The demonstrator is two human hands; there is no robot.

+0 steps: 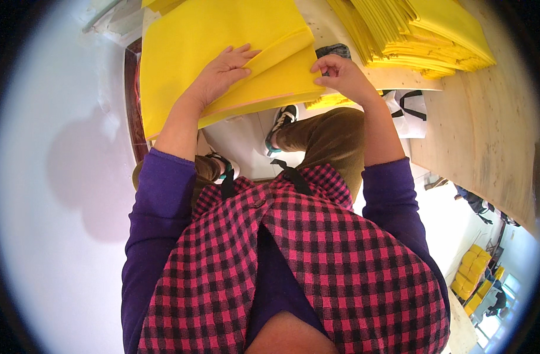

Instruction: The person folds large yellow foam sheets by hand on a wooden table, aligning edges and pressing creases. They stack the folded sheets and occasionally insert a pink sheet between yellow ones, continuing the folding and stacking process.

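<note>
A stack of yellow fabric-like sheets lies in front of me, its top sheet folded over in a slanting flap. My left hand rests on it with fingers stretched out, the fingertips and thumb along the flap's edge. At the stack's right edge, my right hand is curled, thumb and forefinger closing on the sheet edge. How much of the sheet is between those fingers is partly hidden. Just beyond the right hand lies a dark grey object, whose kind I cannot make out.
More folded yellow sheets are piled on a wooden table at the right. A white bag with black handles is below its edge. A pale wall stands on the left. Yellow bundles sit farther off at the lower right.
</note>
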